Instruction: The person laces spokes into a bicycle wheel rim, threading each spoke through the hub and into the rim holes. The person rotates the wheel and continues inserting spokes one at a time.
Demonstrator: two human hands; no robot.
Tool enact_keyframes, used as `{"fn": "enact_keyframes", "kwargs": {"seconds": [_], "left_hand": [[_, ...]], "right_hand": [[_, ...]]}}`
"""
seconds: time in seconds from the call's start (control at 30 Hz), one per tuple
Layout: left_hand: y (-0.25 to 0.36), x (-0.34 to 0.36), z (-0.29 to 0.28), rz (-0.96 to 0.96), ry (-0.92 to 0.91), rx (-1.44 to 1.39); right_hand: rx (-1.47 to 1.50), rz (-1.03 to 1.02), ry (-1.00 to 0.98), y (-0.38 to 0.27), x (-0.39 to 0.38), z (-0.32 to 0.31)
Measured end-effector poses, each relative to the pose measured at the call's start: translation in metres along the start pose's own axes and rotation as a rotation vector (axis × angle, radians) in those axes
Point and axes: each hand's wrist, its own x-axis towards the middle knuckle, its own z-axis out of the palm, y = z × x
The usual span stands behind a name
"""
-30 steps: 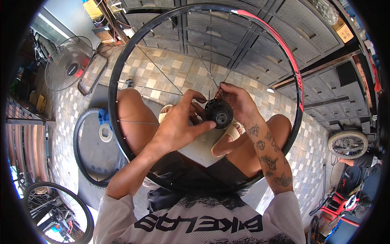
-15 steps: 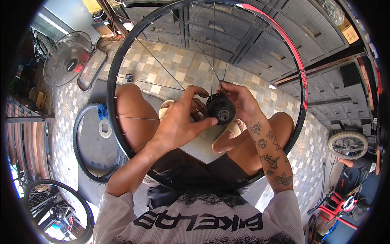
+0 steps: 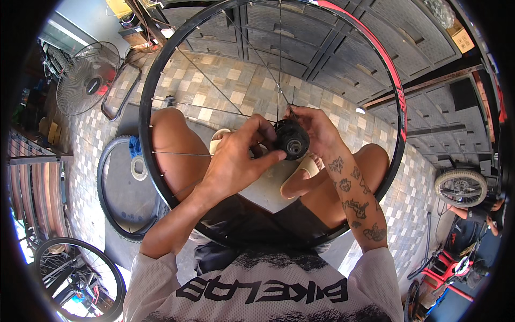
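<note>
A black bicycle hub (image 3: pixel 292 143) sits near the middle of a black rim (image 3: pixel 146 107) that has a red section. Only several thin spokes (image 3: pixel 212 81) run between hub and rim. My left hand (image 3: pixel 238 147) grips the hub from the left, its thumb against the near end and its fingers curled behind. On the right, my right hand (image 3: pixel 317 129) has its thumb and fingers pinched at the hub's far edge, where spokes meet it. Its fingertips are partly hidden. The rim rests around my knees and lap.
Left of me lies a tire (image 3: pixel 104 190) with a blue cloth (image 3: pixel 135 147) by it. A standing fan (image 3: pixel 88 78) is at far left, dark drawer cabinets (image 3: pixel 322 43) at the back. Another wheel (image 3: pixel 460 189) and a person (image 3: pixel 483 217) are at right.
The hub and rim have shifted very slightly to the left and upward, with both hands still on the hub area. The person at far right has moved an arm.
</note>
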Motion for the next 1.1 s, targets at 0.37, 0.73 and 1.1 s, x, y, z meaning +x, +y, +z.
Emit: {"fn": "enact_keyframes", "kwargs": {"seconds": [0.37,0.73,1.1], "left_hand": [[0.006,0.000,0.001,-0.033,0.054,0.049],[0.005,0.000,-0.004,0.020,-0.029,0.098],[0.004,0.002,0.001,-0.034,0.018,0.131]], "right_hand": [[0.022,0.015,0.015,0.003,0.003,0.001],[-0.645,-0.164,-0.069,-0.010,-0.019,0.022],[-1.428,-1.041,-0.103,-0.027,-0.081,0.047]]}}
